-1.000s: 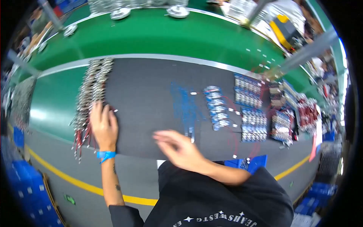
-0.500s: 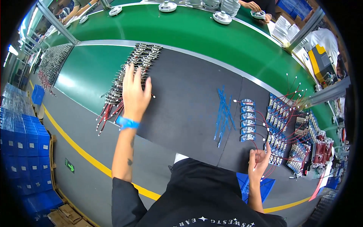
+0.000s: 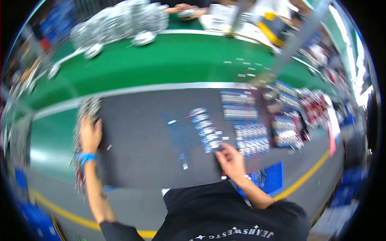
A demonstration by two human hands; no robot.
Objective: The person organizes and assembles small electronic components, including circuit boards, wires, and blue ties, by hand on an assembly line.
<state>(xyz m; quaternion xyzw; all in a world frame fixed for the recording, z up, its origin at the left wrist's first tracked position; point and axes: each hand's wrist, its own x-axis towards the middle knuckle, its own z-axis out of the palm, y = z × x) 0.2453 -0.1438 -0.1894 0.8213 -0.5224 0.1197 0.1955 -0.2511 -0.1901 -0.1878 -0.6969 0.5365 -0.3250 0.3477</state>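
frame left: left hand [image 3: 91, 135], thumb spread, on wired parts [image 3: 91, 105]; lower centre: right hand [image 3: 232, 162] (can't tell its grip) by blue boards [image 3: 206, 130].

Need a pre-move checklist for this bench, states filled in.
1. Left hand at stack of wired metal parts: ok.
2. Right hand by near end of the blue circuit board column: ok.
3. Right fingertips free of wires: cannot tell, blurred.
4. Black mat bare between hands: not ok, loose blue strips lie there.
5. Blue bin away from right forearm: not ok, forearm overlaps it in view.
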